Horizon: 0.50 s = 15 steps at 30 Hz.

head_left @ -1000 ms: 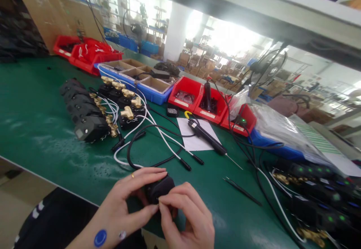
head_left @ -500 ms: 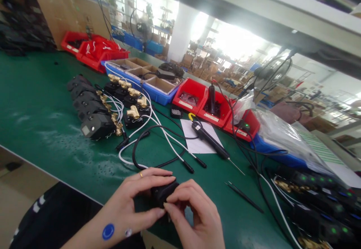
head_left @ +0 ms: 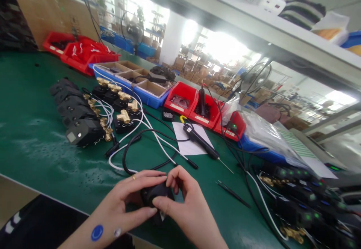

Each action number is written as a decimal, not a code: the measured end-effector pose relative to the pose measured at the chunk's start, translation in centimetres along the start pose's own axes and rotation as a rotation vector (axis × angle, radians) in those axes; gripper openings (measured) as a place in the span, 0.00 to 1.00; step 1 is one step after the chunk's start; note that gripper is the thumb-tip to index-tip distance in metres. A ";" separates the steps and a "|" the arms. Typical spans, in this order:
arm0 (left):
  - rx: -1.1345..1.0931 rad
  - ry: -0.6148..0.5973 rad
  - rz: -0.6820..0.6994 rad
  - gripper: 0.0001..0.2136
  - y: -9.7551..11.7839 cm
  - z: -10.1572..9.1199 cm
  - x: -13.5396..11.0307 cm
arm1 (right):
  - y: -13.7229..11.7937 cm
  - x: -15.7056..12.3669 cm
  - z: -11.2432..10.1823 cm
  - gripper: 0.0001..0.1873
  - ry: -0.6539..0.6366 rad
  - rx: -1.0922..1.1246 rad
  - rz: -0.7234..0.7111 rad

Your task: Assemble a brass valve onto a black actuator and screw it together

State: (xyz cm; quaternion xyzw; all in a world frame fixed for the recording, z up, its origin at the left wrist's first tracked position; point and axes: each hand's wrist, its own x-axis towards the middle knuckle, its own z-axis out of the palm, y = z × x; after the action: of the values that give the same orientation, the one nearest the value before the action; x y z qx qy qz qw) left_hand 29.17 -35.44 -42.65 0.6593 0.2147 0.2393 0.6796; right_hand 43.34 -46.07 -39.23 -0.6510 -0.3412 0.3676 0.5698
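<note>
Both hands are closed around a small black plastic housing (head_left: 154, 193) near the bench's front edge. My left hand (head_left: 126, 198) grips it from the left, fingers over its top and thumb along the near side. On the right, my right hand (head_left: 184, 204) pinches it with thumb in front and fingertips at the top edge. Much of the housing is hidden by the fingers. Beyond my hands lie white cables (head_left: 158, 138) with black connectors. A black electric screwdriver (head_left: 201, 142) rests on white paper (head_left: 180, 132), and black tweezers (head_left: 234, 194) lie to the right.
Black units with brass fittings (head_left: 84, 129) stand in a row at left, beside black valves with brass tees (head_left: 124, 116). Red bins (head_left: 204, 122) and a blue divided tray (head_left: 152, 100) line the back. More black units with green lights (head_left: 299, 211) lie at right.
My right hand has shifted its hold: its fingers have moved up to the housing's top edge and its thumb onto the front. The camera view has turned slightly to the right.
</note>
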 end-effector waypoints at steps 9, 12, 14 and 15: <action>-0.229 0.077 -0.161 0.23 -1.1 0.0 -0.2 | 0.8 1.2 2.1 0.17 0.009 0.171 0.027; -0.184 0.182 -0.050 0.16 -1.8 0.3 -0.4 | 0.4 1.6 2.3 0.18 0.005 0.174 0.060; -0.184 0.228 -0.018 0.13 -2.5 0.3 -0.6 | 0.2 1.8 2.5 0.18 0.019 0.167 0.085; -0.196 0.239 -0.025 0.13 -2.9 0.3 -0.7 | 0.1 1.8 2.5 0.19 0.022 0.175 0.100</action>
State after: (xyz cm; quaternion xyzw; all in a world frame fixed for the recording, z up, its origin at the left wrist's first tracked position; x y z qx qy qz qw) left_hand 28.94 -36.12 -45.58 0.5540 0.2781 0.3274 0.7132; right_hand 42.06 -43.26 -39.72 -0.6190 -0.2688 0.4169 0.6089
